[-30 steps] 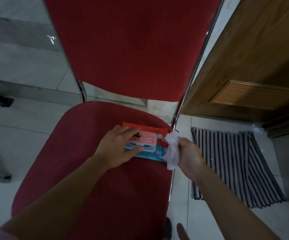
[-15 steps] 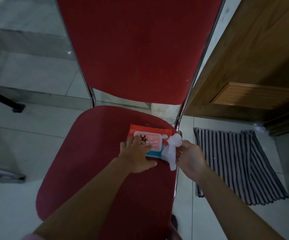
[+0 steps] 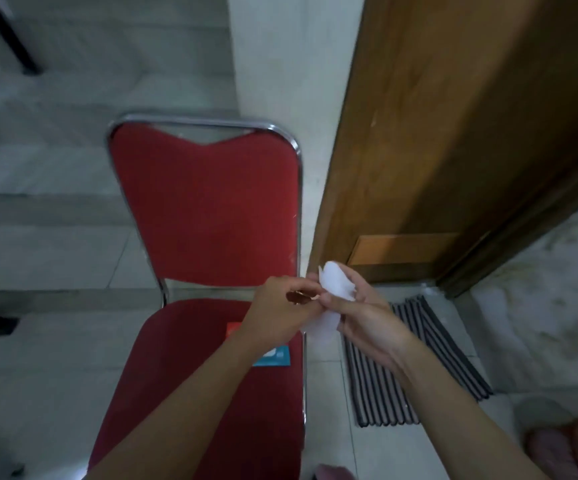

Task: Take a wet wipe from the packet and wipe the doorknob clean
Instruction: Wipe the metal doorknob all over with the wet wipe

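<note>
Wet wipe (image 3: 336, 284) out of packet (image 3: 275, 356), held up above chair (image 3: 207, 209).

Pinched between fingers of left hand (image 3: 280, 315) and right hand (image 3: 367, 323), seemingly being unfolded; packet on seat. Next: carry to doorknob, not in view.

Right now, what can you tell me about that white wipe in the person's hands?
The wipe is a thin, white, crumpled sheet that looks soft and slightly see-through. It is held up in the air between both hands: the right hand grips it with the thumb across it, and the left hand pinches its edge. One end sticks up above the fingers, the other hangs below them.
</note>
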A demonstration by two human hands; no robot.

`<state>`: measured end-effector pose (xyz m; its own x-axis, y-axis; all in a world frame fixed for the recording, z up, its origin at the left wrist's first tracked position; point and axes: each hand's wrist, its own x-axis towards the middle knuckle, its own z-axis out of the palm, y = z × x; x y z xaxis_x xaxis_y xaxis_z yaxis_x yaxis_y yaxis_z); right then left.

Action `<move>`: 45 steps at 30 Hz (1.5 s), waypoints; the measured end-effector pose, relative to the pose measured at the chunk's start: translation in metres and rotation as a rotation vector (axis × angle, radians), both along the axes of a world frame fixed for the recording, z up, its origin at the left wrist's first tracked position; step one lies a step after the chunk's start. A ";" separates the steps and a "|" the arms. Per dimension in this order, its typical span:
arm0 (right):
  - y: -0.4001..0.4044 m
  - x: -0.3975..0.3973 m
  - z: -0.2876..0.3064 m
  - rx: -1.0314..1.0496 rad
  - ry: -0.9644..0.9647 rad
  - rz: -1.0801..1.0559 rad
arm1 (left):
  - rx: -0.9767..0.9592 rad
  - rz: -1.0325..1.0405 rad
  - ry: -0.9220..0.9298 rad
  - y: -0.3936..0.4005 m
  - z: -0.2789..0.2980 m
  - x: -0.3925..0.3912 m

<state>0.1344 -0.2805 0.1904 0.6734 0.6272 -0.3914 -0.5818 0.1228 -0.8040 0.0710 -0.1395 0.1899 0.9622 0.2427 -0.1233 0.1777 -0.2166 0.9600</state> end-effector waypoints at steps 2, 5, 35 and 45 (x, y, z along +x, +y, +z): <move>-0.013 0.004 0.027 0.013 -0.063 -0.021 | 0.055 -0.056 -0.050 -0.012 0.031 0.014; -0.036 0.015 0.064 -0.015 -0.141 -0.079 | 0.082 -0.111 -0.082 -0.032 0.067 0.039; -0.333 0.282 0.229 -0.155 -0.874 -0.442 | -0.018 -0.266 -0.412 -0.308 0.254 0.362; -0.354 0.401 0.251 -0.234 -0.905 -0.378 | -0.015 -0.521 -0.461 -0.328 0.285 0.479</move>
<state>0.5358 -0.6344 0.4418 0.9171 0.2843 0.2795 0.3038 -0.0447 -0.9517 0.5502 -0.4675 0.4749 0.9078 -0.2633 0.3264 -0.3726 -0.1491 0.9159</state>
